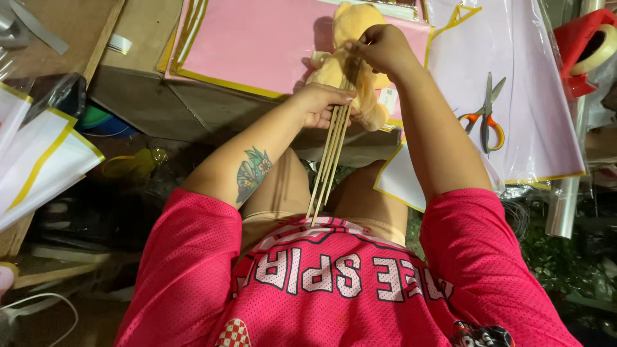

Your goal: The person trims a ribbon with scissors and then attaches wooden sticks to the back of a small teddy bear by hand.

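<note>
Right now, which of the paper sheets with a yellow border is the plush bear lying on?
The plush bear lies on the pink sheet at top centre. The pale lilac sheet at right holds the scissors, and the white sheets sit far left.

Cluttered craft workshop: scissors [487, 115], tape dispenser [588, 48], pink wrapping sheets [257, 38].

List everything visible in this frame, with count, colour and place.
Sticks: a bundle, pale wood, held by both hands.
Teddy: one, yellow-orange, behind the sticks.
Pink sheet: one, yellow-edged, on the table.
Scissors: one, orange-handled, on the lilac sheet at right.
Tape dispenser: one, red, top right.
White sheets: a few, yellow-edged, at left.
Left hand: grips the sticks midway.
Right hand: pinches the sticks' top.
</note>
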